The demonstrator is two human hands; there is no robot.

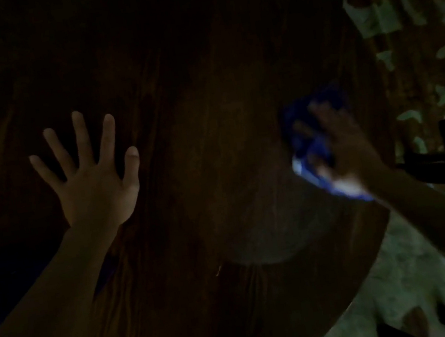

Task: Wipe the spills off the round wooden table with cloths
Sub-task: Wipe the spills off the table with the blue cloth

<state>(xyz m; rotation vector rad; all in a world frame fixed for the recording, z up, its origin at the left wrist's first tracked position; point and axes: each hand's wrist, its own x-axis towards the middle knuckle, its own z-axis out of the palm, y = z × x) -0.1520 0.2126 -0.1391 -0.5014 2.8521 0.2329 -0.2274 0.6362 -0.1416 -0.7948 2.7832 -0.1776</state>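
The blue cloth [311,138] lies at about three o'clock on the round wooden surface [194,115], near its rim, gripped under the blurred right hand [347,148], while the left hand [93,175] rests flat, fingers spread and holding nothing, at nine o'clock, well apart.

The round table [199,157] is dark reddish-brown wood with lengthwise grain streaks; the cloth [309,144] is deep blue with a white patch; the floor [410,27] shows pale green blotches on brown
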